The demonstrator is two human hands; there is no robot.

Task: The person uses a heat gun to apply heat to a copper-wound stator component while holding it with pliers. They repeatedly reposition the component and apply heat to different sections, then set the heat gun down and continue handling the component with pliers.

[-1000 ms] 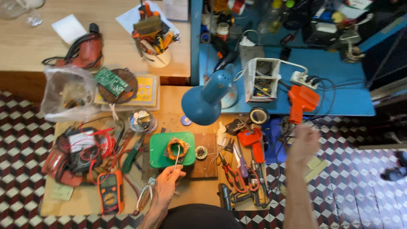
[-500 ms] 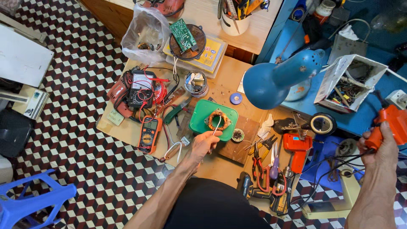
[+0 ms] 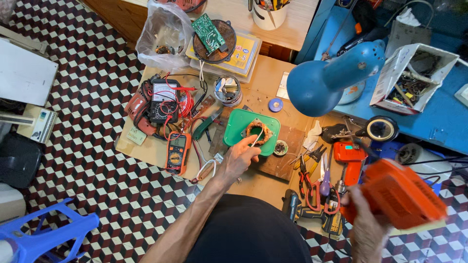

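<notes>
My left hand [image 3: 240, 157] pinches a thin white wire that runs up to a copper coil [image 3: 258, 131] lying in a green tray [image 3: 238, 127] on the low wooden table [image 3: 146, 151]. My right hand [image 3: 366, 223] grips an orange tool [image 3: 397, 194], held in the air near my body at the lower right, over the tools at the table's front right. The tool's tip is hidden from view.
A blue desk lamp [image 3: 324, 80] hangs over the table. An orange multimeter [image 3: 177, 151], a black meter [image 3: 163, 98], pliers [image 3: 306, 168] and a red drill [image 3: 349, 157] lie around. A blue stool [image 3: 44, 234] stands on the checkered floor at lower left.
My right hand has brought the orange tool from the blue bench at the right down toward my body. My left hand stays at the coil's wire. The view has swung left.
</notes>
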